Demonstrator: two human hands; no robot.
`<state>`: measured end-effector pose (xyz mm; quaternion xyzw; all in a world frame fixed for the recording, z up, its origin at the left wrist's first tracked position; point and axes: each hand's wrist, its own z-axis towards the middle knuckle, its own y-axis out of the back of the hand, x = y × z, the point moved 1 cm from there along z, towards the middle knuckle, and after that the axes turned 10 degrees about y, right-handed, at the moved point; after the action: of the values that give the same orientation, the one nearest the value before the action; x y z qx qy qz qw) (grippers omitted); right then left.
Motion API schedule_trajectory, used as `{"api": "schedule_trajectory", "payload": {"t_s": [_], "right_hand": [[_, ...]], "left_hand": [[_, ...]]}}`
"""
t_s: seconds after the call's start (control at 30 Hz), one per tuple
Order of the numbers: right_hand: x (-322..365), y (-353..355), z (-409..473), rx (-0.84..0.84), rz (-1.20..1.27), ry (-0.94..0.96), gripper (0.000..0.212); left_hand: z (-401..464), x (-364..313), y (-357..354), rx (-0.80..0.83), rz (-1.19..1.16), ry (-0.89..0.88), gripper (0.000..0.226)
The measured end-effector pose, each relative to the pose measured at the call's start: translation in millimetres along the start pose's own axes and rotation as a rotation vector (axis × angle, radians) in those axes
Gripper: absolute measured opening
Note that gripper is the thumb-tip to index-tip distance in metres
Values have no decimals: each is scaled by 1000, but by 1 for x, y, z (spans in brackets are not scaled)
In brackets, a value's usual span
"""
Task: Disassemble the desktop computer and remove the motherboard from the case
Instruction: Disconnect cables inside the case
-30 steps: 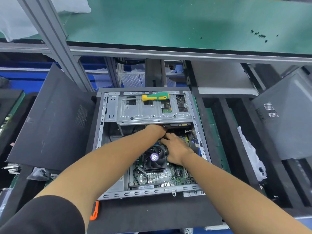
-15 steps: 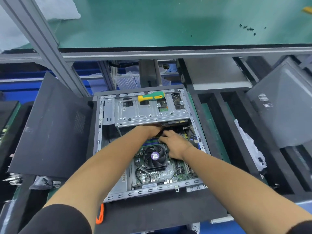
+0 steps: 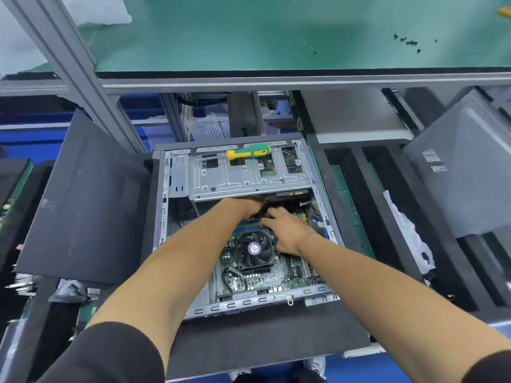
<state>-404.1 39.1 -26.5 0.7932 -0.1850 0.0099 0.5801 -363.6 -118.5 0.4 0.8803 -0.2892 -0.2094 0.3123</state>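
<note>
An open desktop case [image 3: 163, 217] lies flat below me, its green motherboard [image 3: 257, 280] inside with a black CPU fan [image 3: 254, 248] on it. A silver drive cage [image 3: 249, 181] spans the case's far end. Both my hands reach in just below the cage, above the fan. My left hand [image 3: 249, 205] goes under the cage edge and its fingers are hidden. My right hand [image 3: 284, 230] lies beside it with fingers curled down onto parts near the memory slots; what they hold is hidden.
A green-and-yellow screwdriver [image 3: 249, 152] rests on the drive cage. A black side panel [image 3: 83, 205] leans at the left, a grey panel [image 3: 464, 172] at the right. Several black screws [image 3: 406, 42] lie on the green bench above. A white bag [image 3: 409, 233] sits right of the case.
The camera view has shifted slightly downward. Both hands stay at the same spot under the drive cage, with the right hand's fingers shifting a little.
</note>
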Motion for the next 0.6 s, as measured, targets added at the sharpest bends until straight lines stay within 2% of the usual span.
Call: {"api": "schedule_trajectory", "payload": {"t_s": [0.07, 0.3, 0.43, 0.5, 0.6], "right_hand": [[0, 0, 0, 2, 5, 1, 70], [-1, 1, 1, 19, -7, 11, 68], [-1, 0, 1, 37, -16, 9, 71], [-1, 0, 2, 42, -20, 12, 73], [-1, 1, 2, 38, -34, 6, 73]], "left_hand": [[2, 2, 0, -62, 16, 24, 58], [-1, -2, -3, -99, 33, -21, 55], [-1, -1, -1, -50, 13, -16, 29], [-1, -1, -2, -59, -82, 40, 39], [-4, -3, 0, -108, -76, 15, 51]]}}
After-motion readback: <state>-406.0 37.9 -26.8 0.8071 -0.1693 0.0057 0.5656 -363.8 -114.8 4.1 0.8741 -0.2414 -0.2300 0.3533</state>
